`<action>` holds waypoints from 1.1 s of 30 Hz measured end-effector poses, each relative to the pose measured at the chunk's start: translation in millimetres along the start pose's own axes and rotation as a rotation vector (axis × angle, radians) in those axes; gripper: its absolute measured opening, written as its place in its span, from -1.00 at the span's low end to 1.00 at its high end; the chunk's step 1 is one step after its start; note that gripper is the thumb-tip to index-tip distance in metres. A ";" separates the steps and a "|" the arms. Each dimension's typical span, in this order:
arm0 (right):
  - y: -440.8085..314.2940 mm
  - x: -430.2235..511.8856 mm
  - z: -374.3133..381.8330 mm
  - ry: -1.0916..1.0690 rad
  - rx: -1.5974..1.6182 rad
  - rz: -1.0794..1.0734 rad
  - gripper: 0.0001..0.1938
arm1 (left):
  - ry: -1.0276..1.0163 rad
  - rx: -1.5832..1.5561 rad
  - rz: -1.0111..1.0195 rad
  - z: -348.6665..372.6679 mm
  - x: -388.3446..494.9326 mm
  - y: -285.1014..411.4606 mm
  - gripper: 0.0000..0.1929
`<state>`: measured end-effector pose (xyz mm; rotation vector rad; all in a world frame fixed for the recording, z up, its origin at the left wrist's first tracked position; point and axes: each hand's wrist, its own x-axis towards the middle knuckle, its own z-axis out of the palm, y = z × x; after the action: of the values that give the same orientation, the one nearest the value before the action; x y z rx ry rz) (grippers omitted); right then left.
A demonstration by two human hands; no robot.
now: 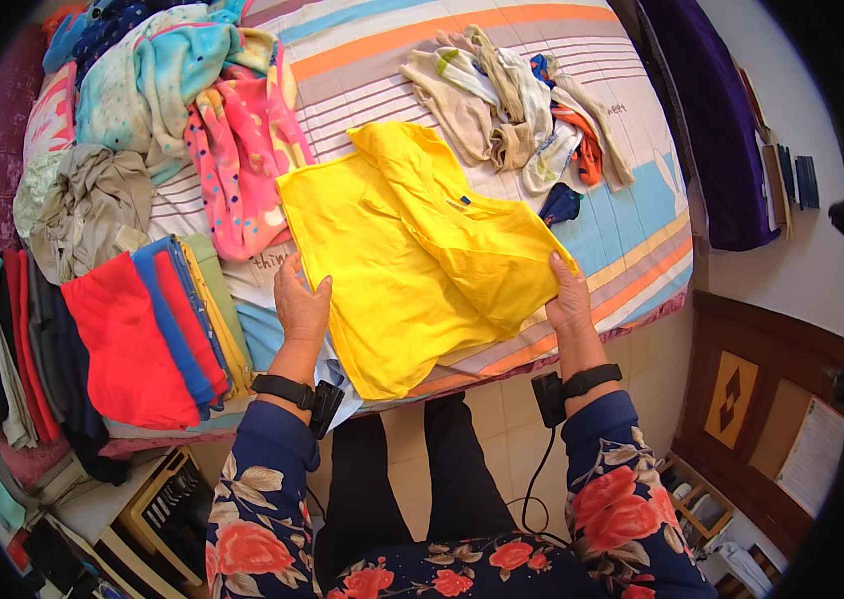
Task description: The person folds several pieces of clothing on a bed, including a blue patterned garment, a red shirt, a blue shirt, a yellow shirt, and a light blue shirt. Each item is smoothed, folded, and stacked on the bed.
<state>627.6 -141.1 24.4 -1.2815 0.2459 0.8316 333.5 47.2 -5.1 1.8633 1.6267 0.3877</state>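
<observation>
A yellow shirt (392, 262) lies spread and partly bunched on the bed before me, its neckline towards the right. My right hand (570, 293) pinches the shirt's right edge between thumb and fingers. At the shirt's left edge is my left hand (302, 299), its thumb and fingers apart; whether its fingertips touch the cloth is hard to tell. Part of a light blue cloth (336, 378) shows under the shirt's lower left corner.
Folded clothes, with red shorts (130, 337) among them, stand in a row at the left. Behind them lie a grey-beige garment (96, 202) and fleece blankets (167, 82). Socks and tights (512, 105) are heaped at the back right of the bed (647, 299).
</observation>
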 end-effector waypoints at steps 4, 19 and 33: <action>-13.8 -5.4 6.5 0.002 -0.007 -0.044 -0.80 | -0.147 -0.164 0.026 4.6 -3.9 17.2 -0.54; 111.2 -145.5 95.4 -1.214 -1.414 -0.418 -0.66 | -0.752 -1.204 -0.546 -23.6 -27.5 13.9 -0.35; 90.9 -39.6 39.1 -0.007 -1.380 -0.222 -0.70 | -0.360 0.074 -0.219 -11.4 -57.8 -15.3 -0.59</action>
<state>528.8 -117.3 -7.8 -2.5112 -0.5950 0.7935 303.5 -4.9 4.4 1.6678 1.5862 -0.0989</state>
